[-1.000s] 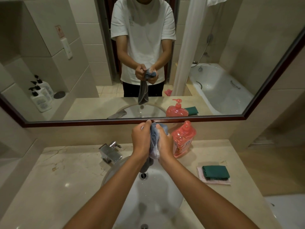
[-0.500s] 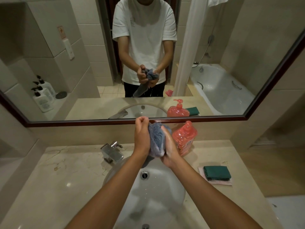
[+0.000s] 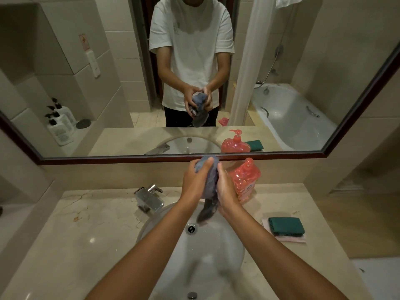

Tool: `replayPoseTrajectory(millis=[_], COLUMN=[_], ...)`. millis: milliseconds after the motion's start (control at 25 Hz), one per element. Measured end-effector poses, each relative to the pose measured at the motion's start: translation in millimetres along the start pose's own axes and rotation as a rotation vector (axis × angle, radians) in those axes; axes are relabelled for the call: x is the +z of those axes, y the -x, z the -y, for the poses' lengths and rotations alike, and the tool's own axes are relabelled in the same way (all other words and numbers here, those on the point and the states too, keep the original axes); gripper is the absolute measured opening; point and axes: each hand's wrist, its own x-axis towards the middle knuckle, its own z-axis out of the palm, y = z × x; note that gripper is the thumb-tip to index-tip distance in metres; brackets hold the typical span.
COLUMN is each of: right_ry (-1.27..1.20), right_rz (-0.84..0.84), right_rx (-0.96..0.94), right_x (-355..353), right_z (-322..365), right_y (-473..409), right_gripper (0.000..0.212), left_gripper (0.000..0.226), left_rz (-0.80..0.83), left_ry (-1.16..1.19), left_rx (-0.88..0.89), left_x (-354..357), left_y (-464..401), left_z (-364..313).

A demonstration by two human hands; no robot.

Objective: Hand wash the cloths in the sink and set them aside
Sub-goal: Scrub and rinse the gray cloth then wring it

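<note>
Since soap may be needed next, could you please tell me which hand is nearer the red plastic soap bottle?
Right. The right hand sits directly beside the red plastic soap bottle; the left hand is across the blue-grey cloth.

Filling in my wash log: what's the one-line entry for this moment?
stage: scrubbing | both hands grip grey cloth over sink | green cloth on counter

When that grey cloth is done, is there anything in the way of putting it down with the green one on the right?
Nothing visible. Both hands, left hand and right hand, grip the grey cloth over the sink. The counter toward the green cloth looks bare; the red soap bottle stands further back.
</note>
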Motion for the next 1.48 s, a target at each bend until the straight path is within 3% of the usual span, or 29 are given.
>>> replayPoseTrajectory(millis=[200, 360, 520, 640, 800, 960, 1040, 1160, 1280, 1480], right_ry=[-0.062, -0.044, 0.0, 0.12, 0.285, -0.012, -0.05, 0.074, 0.21, 0.498], right_rz=[0.038, 0.042, 0.132, 0.178, 0.199, 0.04, 0.015, 0.063, 0.086, -0.098], right_rx=[-0.111, -0.095, -0.081, -0.161, -0.085, 0.012, -0.065, -0.328, -0.471, -0.607], right_x=[-14, -19, -26, -31, -35, -25, -20, -10, 3, 17], right_z=[2, -6, -27, -37, -46, -27, -11, 5, 5, -5], right_y=[-6, -12, -14, -19, -21, -21, -21, -15, -7, -5], right_gripper=[0.024, 0.017, 0.022, 0.018, 0.031, 0.043, 0.036, 0.015, 0.011, 0.048], left_gripper=[0.034, 0.035, 0.035, 0.049, 0.058, 0.059, 0.064, 0.05, 0.05, 0.06], left_rz=[-0.074, -0.095, -0.087, -0.043, -0.001, -0.002, 0.029, 0.02, 0.008, -0.035], left_ry=[0.227, 0.507, 0.568, 0.639, 0.696, 0.617, 0.549, 0.45, 0.319, 0.096], left_rx=[-0.147, -0.212, -0.172, -0.197, -0.227, -0.226, -0.241, -0.204, -0.175, -0.115], left_x=[-14, -23, -23, -26, -32, -43, -43, -32, -21, -11], left_y=[-15, -25, -25, -21, -22, -29, -27, -24, -24, -19], left_z=[7, 2, -15, -22, -25, -12, -3, 10, 8, 3])
